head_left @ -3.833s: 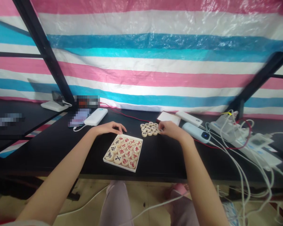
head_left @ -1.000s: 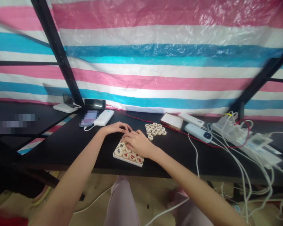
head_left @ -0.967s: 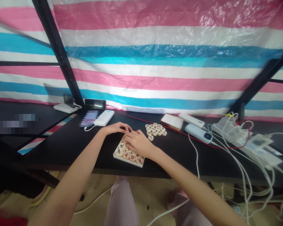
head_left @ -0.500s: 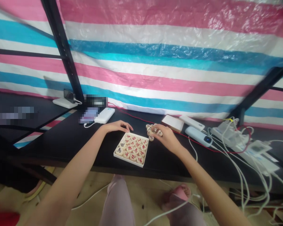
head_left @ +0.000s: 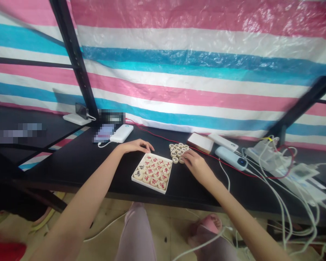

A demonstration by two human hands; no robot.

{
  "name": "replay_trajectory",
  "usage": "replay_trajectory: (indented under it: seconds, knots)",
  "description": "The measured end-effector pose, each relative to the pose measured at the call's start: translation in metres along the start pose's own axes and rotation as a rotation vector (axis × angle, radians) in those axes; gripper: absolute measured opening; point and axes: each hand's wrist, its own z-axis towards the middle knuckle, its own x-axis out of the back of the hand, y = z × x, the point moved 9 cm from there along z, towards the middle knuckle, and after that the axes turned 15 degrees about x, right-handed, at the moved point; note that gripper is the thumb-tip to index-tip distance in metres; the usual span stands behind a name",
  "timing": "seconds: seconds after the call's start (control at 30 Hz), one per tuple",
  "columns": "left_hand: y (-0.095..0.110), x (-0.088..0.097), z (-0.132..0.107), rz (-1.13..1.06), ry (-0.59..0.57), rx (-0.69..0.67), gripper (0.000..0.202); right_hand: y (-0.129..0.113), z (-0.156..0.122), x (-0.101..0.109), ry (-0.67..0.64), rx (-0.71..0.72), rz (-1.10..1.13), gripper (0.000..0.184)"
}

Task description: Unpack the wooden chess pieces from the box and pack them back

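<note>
A white square box (head_left: 149,187) holds round Chinese chess pieces in rows, mostly with red characters and two with black ones at its left side. Just behind the box's far edge is my left hand (head_left: 138,146), its fingers loosely extended and apart, holding nothing. To the right of the box, several loose Chinese chess pieces (head_left: 176,150) with black characters lie close together on the table. My right hand (head_left: 197,165) is at the near right of this cluster, its fingertips closed on a Chinese chess piece (head_left: 181,160) that they partly cover.
Behind the pieces lies a flat white-topped box (head_left: 199,142). White power banks (head_left: 230,158) and a tangle of white cables (head_left: 277,185) occupy the right side. A red cable (head_left: 163,137) crosses the black table (head_left: 97,170). Another white power bank (head_left: 121,133) lies at the back left.
My right hand has drawn back to the right and nearer me, uncovering more of the loose pieces, which now sit in a neater cluster. The left hand stays by the box.
</note>
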Motion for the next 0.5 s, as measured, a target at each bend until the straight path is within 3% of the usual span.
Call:
replay_trajectory:
  seconds: [0.1, 0.27, 0.37, 0.5]
  knots:
    - [0.000, 0.000, 0.000, -0.008, -0.001, -0.002, 0.020, -0.034, 0.020, -0.003, -0.014, 0.060, 0.028, 0.023]
    - [0.002, 0.000, -0.001, 0.021, 0.006, -0.014, 0.019, -0.108, 0.058, -0.045, -0.238, 0.363, 0.058, 0.030]
    - [0.000, 0.000, 0.000, 0.023, 0.002, -0.022, 0.019, -0.120, 0.070, -0.067, -0.278, 0.427, 0.091, 0.023]
    - [-0.002, 0.002, 0.003, 0.043, -0.001, -0.029, 0.020, -0.110, 0.073, -0.075, -0.233, 0.363, 0.188, 0.016]
